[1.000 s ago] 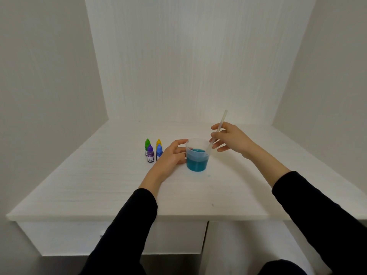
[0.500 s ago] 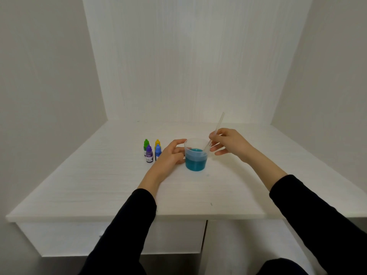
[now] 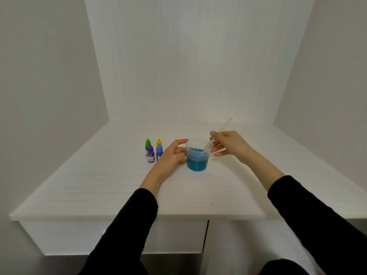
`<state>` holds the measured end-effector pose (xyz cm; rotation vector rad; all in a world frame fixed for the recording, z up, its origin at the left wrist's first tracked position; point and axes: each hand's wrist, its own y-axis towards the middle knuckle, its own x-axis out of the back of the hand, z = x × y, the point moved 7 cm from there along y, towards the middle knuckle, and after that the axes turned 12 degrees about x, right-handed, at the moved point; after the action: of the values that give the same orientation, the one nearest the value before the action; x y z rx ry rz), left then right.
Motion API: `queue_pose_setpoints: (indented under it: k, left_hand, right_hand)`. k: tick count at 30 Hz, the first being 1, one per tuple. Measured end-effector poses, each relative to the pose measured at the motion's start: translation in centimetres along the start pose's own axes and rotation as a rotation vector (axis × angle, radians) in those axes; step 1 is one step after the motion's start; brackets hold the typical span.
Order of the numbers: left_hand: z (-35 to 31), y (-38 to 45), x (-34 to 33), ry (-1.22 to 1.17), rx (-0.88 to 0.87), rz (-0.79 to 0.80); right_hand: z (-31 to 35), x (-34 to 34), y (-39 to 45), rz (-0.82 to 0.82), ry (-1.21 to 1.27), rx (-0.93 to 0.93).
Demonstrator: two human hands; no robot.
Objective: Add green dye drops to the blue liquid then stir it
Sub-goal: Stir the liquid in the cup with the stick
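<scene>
- My left hand [image 3: 170, 155] is wrapped round the side of the clear cup [image 3: 197, 155], which stands mid-bench [image 3: 99, 187].
- My right hand [image 3: 228, 144] pinches the stir stick [image 3: 220, 132], tilted, lower end in the blue liquid [image 3: 197, 162].
- Green dye bottle [image 3: 147, 146] stands capped left of the cup, grouped with the purple [image 3: 151, 154], yellow [image 3: 158, 142] and blue [image 3: 159, 151] bottles.
</scene>
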<state>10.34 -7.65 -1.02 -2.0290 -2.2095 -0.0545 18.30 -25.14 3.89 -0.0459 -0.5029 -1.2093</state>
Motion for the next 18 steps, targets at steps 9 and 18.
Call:
queue_pose_setpoints:
  k: [9, 18]
  left_hand:
    - [0.0, 0.0, 0.0, 0.021, -0.003, -0.004]
    - [-0.2, 0.0, 0.1, -0.037, -0.026, -0.021]
  right_hand:
    - [-0.2, 0.5, -0.6, -0.019, 0.056, -0.023]
    - [0.5, 1.0, -1.6, -0.003, -0.027, -0.035]
